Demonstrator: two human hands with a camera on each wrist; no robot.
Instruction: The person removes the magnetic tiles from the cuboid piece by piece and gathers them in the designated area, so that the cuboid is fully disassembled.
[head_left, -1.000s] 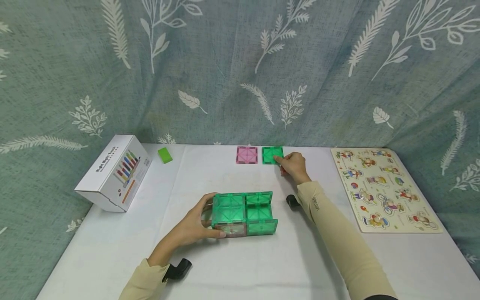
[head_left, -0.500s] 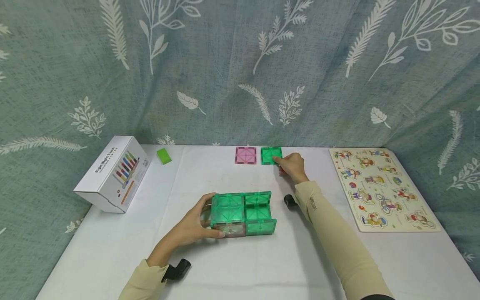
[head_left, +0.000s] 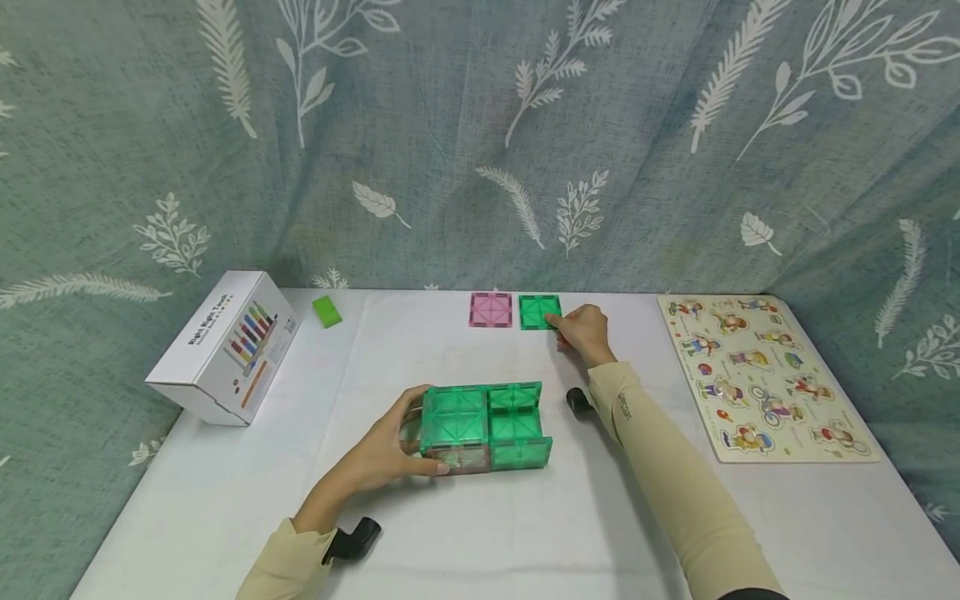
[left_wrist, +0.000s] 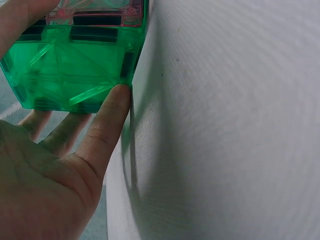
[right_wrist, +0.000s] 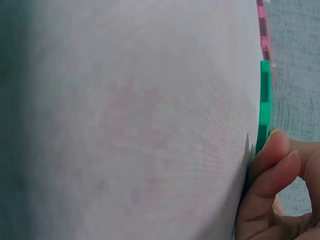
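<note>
In the head view, my left hand (head_left: 378, 446) grips the left end of a two-part structure of magnetic tiles (head_left: 457, 417), thumb at the front and fingers behind. Its left half is a box topped with a green tile; the right half is open at the top, with green walls. The left wrist view shows my fingers (left_wrist: 105, 125) against a green side tile (left_wrist: 70, 70). At the back of the table, my right hand (head_left: 585, 333) pinches the near right corner of a flat green magnetic tile (head_left: 536, 312). A pink magnetic tile (head_left: 491, 310) lies just left of it.
A white toy box (head_left: 225, 346) stands at the left, with a small light-green piece (head_left: 327, 312) near it. On the right lies a wooden picture puzzle board (head_left: 765, 383). A patterned grey-green curtain (head_left: 450, 150) hangs behind the white-covered table (head_left: 480, 533).
The green tile under my right fingers has slid slightly left, narrowing its gap to the pink tile. My left hand and the structure hold still.
</note>
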